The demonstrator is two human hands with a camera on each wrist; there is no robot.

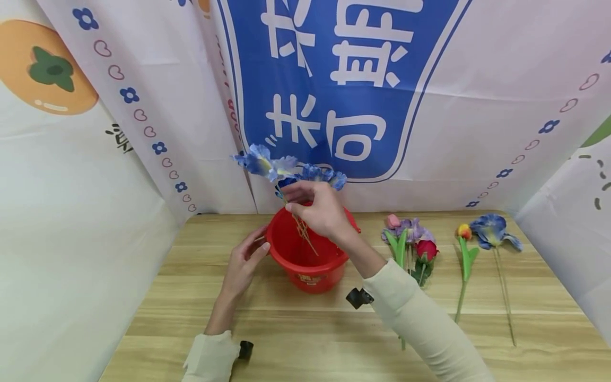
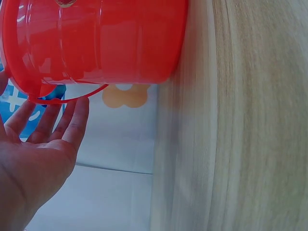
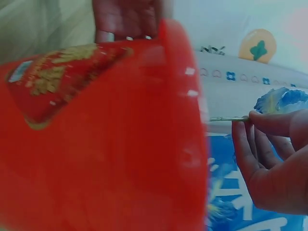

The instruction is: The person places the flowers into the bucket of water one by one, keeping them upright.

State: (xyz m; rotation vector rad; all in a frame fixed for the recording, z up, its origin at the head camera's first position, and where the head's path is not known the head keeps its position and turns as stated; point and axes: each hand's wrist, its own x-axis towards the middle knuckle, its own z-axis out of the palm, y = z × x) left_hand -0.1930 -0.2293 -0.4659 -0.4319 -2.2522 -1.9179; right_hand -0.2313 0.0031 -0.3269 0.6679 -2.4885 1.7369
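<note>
A red bucket [image 1: 312,284] stands upright on the wooden table. My right hand [image 1: 321,208] is over its mouth and pinches the thin stem of a blue artificial iris [image 1: 260,162] between thumb and fingers. The bloom tilts up to the left, and the stem's lower end points down into the bucket. More blue flowers [image 1: 315,174] show behind this hand, which partly hides them. At the bucket's left side, my left hand [image 1: 241,268] touches the rim with its thumb near it. In the left wrist view its fingers [image 2: 76,122] reach out fairly straight to the red handle [image 2: 91,92].
Right of the bucket lie a purple flower [image 1: 415,231], a pink tulip [image 1: 393,221] and a red rose [image 1: 426,249]. Farther right are an orange-yellow tulip [image 1: 463,231] and another blue iris [image 1: 491,232]. A printed cloth [image 1: 200,106] hangs behind the table.
</note>
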